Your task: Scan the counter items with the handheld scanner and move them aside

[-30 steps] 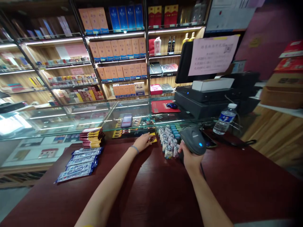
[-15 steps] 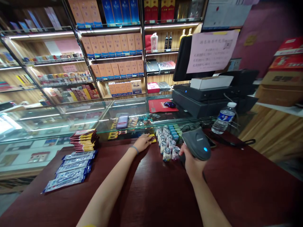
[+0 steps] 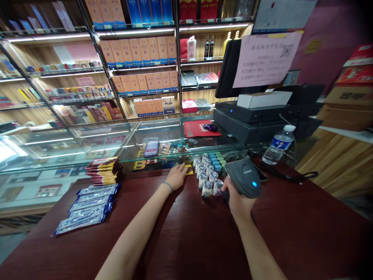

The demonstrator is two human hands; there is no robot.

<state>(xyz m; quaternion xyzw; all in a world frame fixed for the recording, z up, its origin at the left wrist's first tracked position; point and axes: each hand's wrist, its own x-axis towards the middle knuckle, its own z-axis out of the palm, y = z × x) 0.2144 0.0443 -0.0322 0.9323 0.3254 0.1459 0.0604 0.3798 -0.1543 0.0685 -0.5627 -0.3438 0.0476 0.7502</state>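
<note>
So your little yellow packet point(image 3: 189, 169) is right at the fingertips of your left hand point(image 3: 175, 177), on the far part of the dark red surface point(image 3: 186, 233), close to the glass case point(image 3: 157, 132) and just left of the little jars point(image 3: 206, 189). Your scanner point(image 3: 244, 178) is over on the other side of those jars, up in your right hand point(image 3: 239, 200), blue light on top and its front end turned toward the jars. As for the hands, they're well apart. Your right one is wrapped snugly around the scanner's handle, thumb side facing the jars. Your left one is stretched out palm down, fingers a bit bent and touching the packet; I honestly can't tell if you're pinching it or only resting on it, since the fingers hide part of it. Off to your left you've got a stack of red-and-yellow packs point(image 3: 103, 171) with blue-and-silver sachets point(image 3: 87, 208) fanned out just in front.
</note>
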